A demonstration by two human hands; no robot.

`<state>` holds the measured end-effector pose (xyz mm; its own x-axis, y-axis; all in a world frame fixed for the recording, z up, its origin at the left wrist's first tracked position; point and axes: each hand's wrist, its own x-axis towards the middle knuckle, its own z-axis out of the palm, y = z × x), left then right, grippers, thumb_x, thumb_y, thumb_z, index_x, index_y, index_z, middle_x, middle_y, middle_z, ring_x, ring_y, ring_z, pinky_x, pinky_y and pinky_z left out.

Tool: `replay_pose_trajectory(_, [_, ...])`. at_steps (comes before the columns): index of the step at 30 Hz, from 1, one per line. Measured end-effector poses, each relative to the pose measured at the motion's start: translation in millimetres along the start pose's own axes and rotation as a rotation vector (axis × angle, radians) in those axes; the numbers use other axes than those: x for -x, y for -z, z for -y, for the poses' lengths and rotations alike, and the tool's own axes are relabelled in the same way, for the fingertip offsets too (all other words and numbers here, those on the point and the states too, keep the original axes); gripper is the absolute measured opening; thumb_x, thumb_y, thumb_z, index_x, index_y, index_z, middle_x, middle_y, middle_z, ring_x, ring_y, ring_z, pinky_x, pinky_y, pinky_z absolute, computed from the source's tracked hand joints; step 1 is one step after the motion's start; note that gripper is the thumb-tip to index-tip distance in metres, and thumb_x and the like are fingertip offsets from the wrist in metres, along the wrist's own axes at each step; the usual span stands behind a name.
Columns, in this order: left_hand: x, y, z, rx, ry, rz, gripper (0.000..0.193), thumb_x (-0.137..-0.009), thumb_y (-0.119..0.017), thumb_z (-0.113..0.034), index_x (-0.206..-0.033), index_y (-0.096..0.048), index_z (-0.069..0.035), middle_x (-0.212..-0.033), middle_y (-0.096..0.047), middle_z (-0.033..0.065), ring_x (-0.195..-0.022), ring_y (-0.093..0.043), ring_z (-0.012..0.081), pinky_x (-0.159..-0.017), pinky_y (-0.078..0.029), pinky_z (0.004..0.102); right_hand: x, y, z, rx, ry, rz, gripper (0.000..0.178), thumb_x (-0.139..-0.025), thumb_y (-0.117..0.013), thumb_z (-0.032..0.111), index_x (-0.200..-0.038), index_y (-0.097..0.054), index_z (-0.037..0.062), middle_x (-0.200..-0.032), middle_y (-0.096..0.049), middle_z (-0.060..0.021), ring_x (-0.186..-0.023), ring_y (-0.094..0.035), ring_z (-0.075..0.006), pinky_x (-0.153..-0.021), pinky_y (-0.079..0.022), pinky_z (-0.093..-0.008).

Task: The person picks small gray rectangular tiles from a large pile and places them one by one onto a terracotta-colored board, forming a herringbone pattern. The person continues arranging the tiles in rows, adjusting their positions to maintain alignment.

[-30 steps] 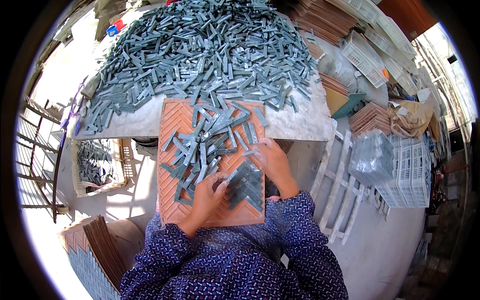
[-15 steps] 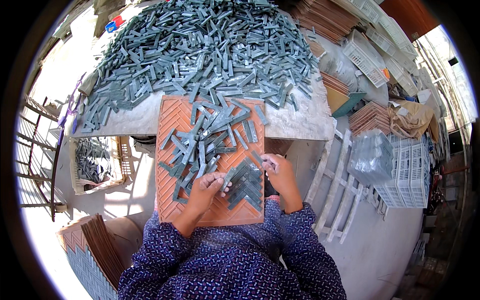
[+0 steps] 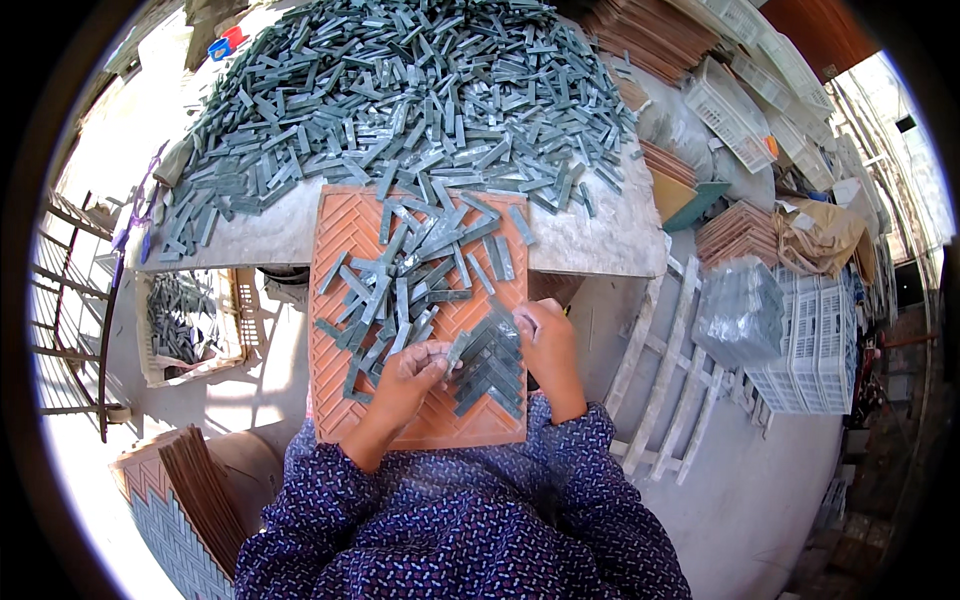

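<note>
An orange tray (image 3: 330, 290) with a moulded herringbone pattern lies in front of me, its far end on the table. On its right near part, dark grey-green stone strips (image 3: 490, 370) sit side by side in a herringbone patch. My left hand (image 3: 408, 378) is closed at the patch's left edge, pinching a stone strip (image 3: 458, 350) between thumb and fingers. At the patch's upper right corner is my right hand (image 3: 548, 345), its fingers curled together; what they hold, if anything, is hidden. Loose strips (image 3: 375, 295) lie heaped over the tray's left and far parts.
A big pile of stone strips (image 3: 400, 100) covers the table (image 3: 600, 240). Below left stands a crate (image 3: 240, 320) of strips, beside a stack of trays (image 3: 205, 480). To the right are a slatted wooden frame (image 3: 665, 370), white crates (image 3: 810, 350) and wrapped clear packs (image 3: 740, 310).
My right hand has shifted slightly left and down at the patch's upper right corner, its fingers more curled in. My left hand stays nearly in place with its strip.
</note>
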<state>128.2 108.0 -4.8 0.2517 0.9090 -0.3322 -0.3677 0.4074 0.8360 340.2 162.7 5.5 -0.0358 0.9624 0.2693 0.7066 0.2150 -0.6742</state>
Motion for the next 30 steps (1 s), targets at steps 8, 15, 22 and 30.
replay_pose_trajectory(8, [-4, -4, 0, -0.445, -0.219, -0.166, 0.024, -0.089, -0.057, -0.006, -0.11, -0.062, 0.006, -0.097, -0.067, 0.0107, -0.083, -0.064, 0.0189, -0.075, -0.05, 0.03, -12, 2, -4, -0.041, 0.057, 0.081, 0.012, -0.078, -0.064, 0.0, -0.09, -0.064, 0.0048, -0.081, -0.062, -0.0158, -0.073, -0.062, -0.0362, -0.065, -0.049, -0.0398])
replay_pose_trajectory(15, [-23, -18, -6, -1.03, -0.576, -0.223, 0.022, -0.081, -0.062, -0.005, -0.102, -0.063, 0.0, -0.088, -0.063, 0.0177, -0.083, -0.059, 0.0363, -0.073, -0.048, 0.0424, 14, 11, -22, -0.221, -0.105, 0.027, 0.009, -0.079, -0.065, 0.001, -0.089, -0.065, 0.0009, -0.078, -0.064, -0.0141, -0.064, -0.063, -0.0225, -0.059, -0.049, -0.0316])
replay_pose_trajectory(22, [-28, -28, -7, -1.296, -0.713, -0.247, 0.02, -0.08, -0.061, -0.003, -0.099, -0.062, 0.0, -0.091, -0.055, 0.0122, -0.088, -0.055, 0.0314, -0.074, -0.047, 0.0409, 45, 26, -23, -0.224, -0.16, -0.008, 0.008, -0.081, -0.065, 0.004, -0.088, -0.065, -0.0007, -0.076, -0.063, -0.0141, -0.062, -0.06, -0.0199, -0.058, -0.047, -0.0298])
replay_pose_trajectory(30, [-25, -19, -8, -1.343, -0.622, -0.169, 0.025, -0.078, -0.061, -0.001, -0.102, -0.06, 0.001, -0.089, -0.056, 0.0148, -0.085, -0.056, 0.0339, -0.073, -0.047, 0.0408, 54, 26, -27, -0.268, -0.193, -0.045, 0.008, -0.082, -0.065, 0.004, -0.087, -0.065, -0.0011, -0.076, -0.063, -0.0144, -0.063, -0.06, -0.0204, -0.059, -0.047, -0.0302])
